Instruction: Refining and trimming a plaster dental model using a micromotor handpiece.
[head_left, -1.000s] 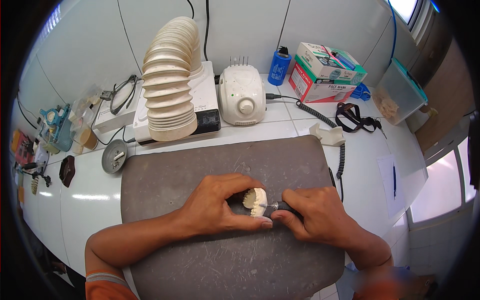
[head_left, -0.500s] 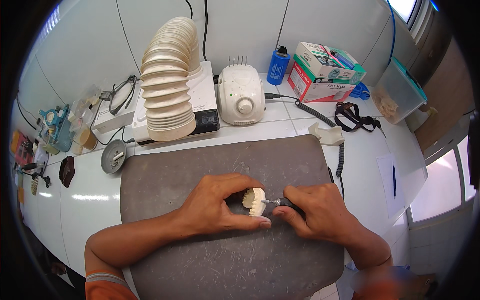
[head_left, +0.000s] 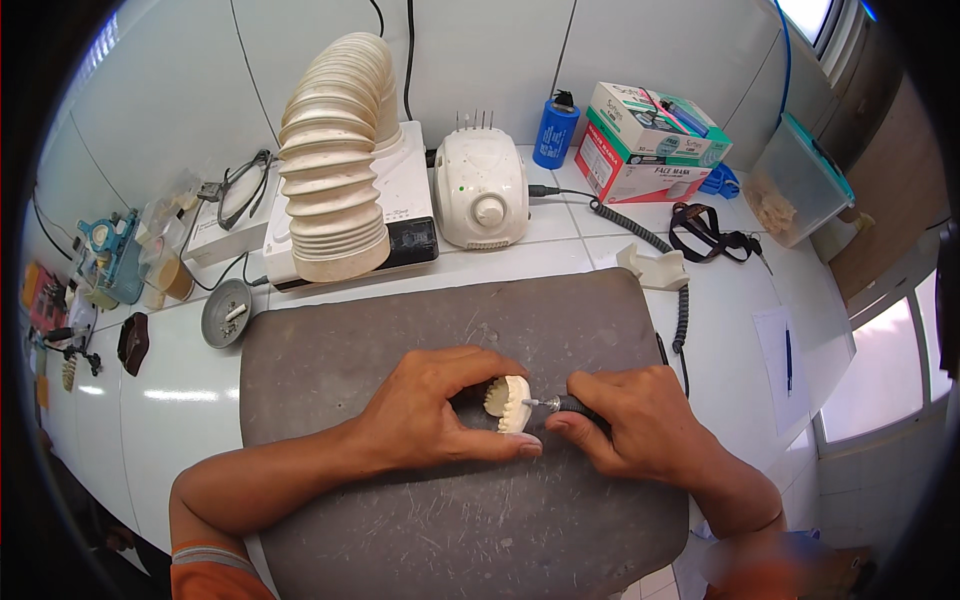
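Note:
Between the thumb and fingers of my left hand point(head_left: 430, 405) is a cream-white dental model point(head_left: 516, 407) with a row of teeth, held over a grey-brown mat point(head_left: 400, 540). My right hand point(head_left: 635, 420) grips the dark handle of a rotary handpiece point(head_left: 575, 406). Its pale grinding tip points left and meets the outer side of the model, near the teeth. The hands are close together, with the handpiece bridging the gap. My left palm and fingers hide part of the model's back.
Behind the mat stand a ribbed suction hose point(head_left: 335, 170) and a white control unit point(head_left: 483, 190) with upright burs on top. A grey dish point(head_left: 227, 313) sits left. Rightward are a white handpiece rest point(head_left: 652, 268), coiled cord point(head_left: 683, 320), stacked boxes point(head_left: 645, 165) and a pen point(head_left: 788, 360).
Almost nothing differs. Both hands, the dental model and the handpiece keep their places, with the tip still against the model.

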